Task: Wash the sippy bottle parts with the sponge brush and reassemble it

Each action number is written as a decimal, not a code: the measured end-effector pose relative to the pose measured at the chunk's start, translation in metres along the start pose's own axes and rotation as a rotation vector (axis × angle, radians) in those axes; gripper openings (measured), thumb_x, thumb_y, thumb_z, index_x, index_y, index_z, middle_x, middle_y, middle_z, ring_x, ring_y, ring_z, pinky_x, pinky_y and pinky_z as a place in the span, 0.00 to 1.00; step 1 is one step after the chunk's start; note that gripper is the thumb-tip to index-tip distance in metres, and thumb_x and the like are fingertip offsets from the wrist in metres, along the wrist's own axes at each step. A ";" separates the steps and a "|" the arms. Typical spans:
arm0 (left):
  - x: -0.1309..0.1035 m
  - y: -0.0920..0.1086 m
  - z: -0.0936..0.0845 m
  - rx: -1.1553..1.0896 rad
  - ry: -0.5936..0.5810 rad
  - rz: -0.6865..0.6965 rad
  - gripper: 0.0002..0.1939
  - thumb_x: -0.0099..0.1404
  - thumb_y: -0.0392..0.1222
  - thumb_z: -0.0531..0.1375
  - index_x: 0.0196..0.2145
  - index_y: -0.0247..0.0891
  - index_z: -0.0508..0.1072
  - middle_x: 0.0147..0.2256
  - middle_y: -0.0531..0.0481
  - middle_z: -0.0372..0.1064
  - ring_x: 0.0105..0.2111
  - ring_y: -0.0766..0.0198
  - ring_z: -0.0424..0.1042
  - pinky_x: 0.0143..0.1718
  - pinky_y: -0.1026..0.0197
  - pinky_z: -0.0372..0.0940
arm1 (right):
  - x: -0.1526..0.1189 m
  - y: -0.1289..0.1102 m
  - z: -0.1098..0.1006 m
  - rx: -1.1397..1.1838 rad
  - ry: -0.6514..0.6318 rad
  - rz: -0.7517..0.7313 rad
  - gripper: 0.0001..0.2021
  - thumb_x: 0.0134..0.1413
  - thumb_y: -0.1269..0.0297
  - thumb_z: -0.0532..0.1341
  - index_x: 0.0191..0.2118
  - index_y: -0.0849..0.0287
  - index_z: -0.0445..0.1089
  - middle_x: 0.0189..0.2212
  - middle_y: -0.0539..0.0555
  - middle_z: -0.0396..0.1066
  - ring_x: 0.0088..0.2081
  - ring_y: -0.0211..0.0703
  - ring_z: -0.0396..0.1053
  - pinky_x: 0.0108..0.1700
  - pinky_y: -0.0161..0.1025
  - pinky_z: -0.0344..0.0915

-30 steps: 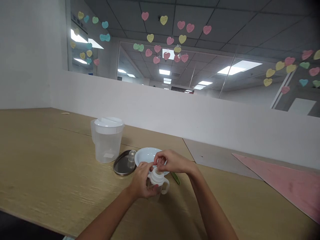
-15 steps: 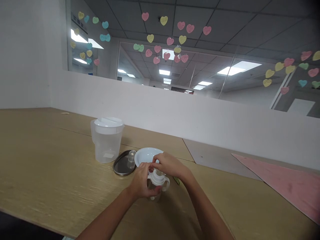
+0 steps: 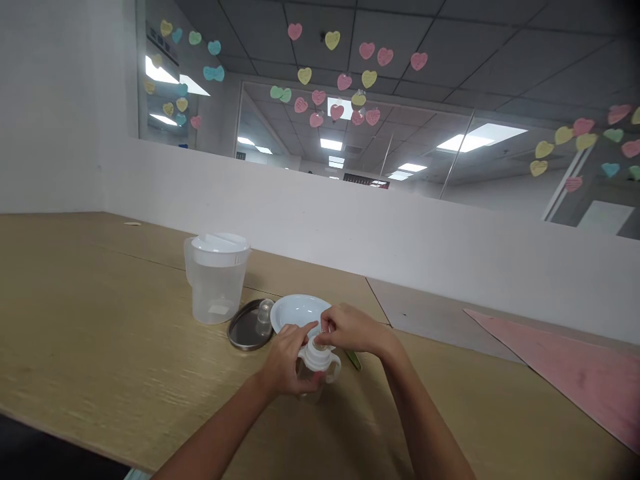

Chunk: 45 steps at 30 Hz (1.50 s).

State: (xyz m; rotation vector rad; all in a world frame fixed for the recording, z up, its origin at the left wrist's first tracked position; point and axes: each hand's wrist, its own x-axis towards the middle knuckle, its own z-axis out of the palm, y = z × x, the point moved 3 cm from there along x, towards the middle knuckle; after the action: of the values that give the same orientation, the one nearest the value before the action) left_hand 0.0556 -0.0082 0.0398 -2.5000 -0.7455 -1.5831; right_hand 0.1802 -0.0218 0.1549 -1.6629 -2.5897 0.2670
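Observation:
A clear baby bottle with a white collar and two white side handles stands upright in front of me. My left hand is wrapped round its left side, the index finger stretched out above the collar. At the bottle's top, my right hand is closed in a pinch on or just over the pale teat, whose tip the fingers hide. Behind the hands sits a white bowl. To its left lies a dark metal tray with a clear domed cap in it.
A lidded translucent pitcher holding liquid stands left of the tray. A green item lies partly behind my right wrist. Pink sheeting covers the table's right side, and a white wall rises along the back.
My right hand has shifted slightly right and away from the left hand, still at the bottle's top. The left index finger has stretched out; its grip on the bottle stays.

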 end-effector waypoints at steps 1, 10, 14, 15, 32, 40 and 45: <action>-0.001 -0.001 0.001 0.006 -0.007 -0.001 0.36 0.49 0.50 0.58 0.53 0.31 0.56 0.29 0.47 0.64 0.29 0.59 0.63 0.31 0.56 0.59 | 0.000 -0.001 0.000 -0.027 0.012 0.003 0.11 0.45 0.57 0.58 0.25 0.61 0.62 0.22 0.48 0.63 0.24 0.33 0.57 0.23 0.32 0.48; -0.001 -0.001 0.002 -0.072 -0.006 -0.087 0.43 0.47 0.50 0.59 0.57 0.32 0.47 0.29 0.50 0.61 0.28 0.61 0.64 0.32 0.57 0.61 | 0.003 -0.005 0.012 -0.045 -0.043 -0.021 0.27 0.35 0.53 0.63 0.44 0.58 0.60 0.34 0.53 0.66 0.31 0.41 0.63 0.25 0.32 0.52; 0.000 0.004 0.002 -0.064 0.004 -0.052 0.41 0.49 0.48 0.58 0.57 0.33 0.46 0.30 0.48 0.63 0.29 0.60 0.64 0.33 0.56 0.61 | 0.009 -0.009 0.017 -0.097 0.017 0.033 0.20 0.42 0.52 0.57 0.38 0.62 0.64 0.32 0.56 0.68 0.30 0.42 0.63 0.24 0.33 0.51; 0.000 0.005 0.002 -0.056 0.007 -0.041 0.40 0.50 0.48 0.58 0.56 0.33 0.46 0.32 0.46 0.64 0.31 0.59 0.65 0.34 0.55 0.62 | 0.011 -0.010 0.018 -0.099 0.015 0.041 0.19 0.44 0.51 0.56 0.37 0.62 0.65 0.32 0.56 0.69 0.30 0.42 0.64 0.24 0.34 0.51; -0.014 -0.059 -0.030 -0.025 0.444 -0.345 0.21 0.64 0.46 0.46 0.53 0.35 0.54 0.36 0.45 0.66 0.39 0.59 0.66 0.46 0.51 0.60 | 0.012 -0.013 0.021 -0.053 -0.072 0.154 0.21 0.45 0.47 0.54 0.22 0.63 0.67 0.14 0.52 0.64 0.17 0.38 0.61 0.21 0.34 0.54; -0.012 -0.086 -0.020 0.279 -0.050 -0.472 0.20 0.67 0.42 0.39 0.49 0.38 0.64 0.46 0.45 0.68 0.46 0.58 0.66 0.46 0.54 0.61 | 0.008 -0.016 0.019 -0.085 -0.017 0.149 0.21 0.44 0.46 0.56 0.25 0.63 0.69 0.19 0.55 0.67 0.24 0.43 0.65 0.22 0.34 0.54; -0.013 -0.083 -0.017 0.423 -0.160 -0.517 0.22 0.68 0.45 0.38 0.50 0.37 0.64 0.40 0.44 0.71 0.41 0.56 0.69 0.42 0.54 0.62 | 0.008 -0.017 0.018 -0.108 -0.004 0.135 0.21 0.44 0.46 0.55 0.27 0.63 0.70 0.20 0.56 0.67 0.25 0.43 0.65 0.22 0.35 0.54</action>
State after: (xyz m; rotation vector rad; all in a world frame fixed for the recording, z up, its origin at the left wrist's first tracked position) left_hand 0.0005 0.0548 0.0214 -2.2381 -1.6581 -1.1621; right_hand 0.1591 -0.0231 0.1396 -1.8785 -2.5401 0.1379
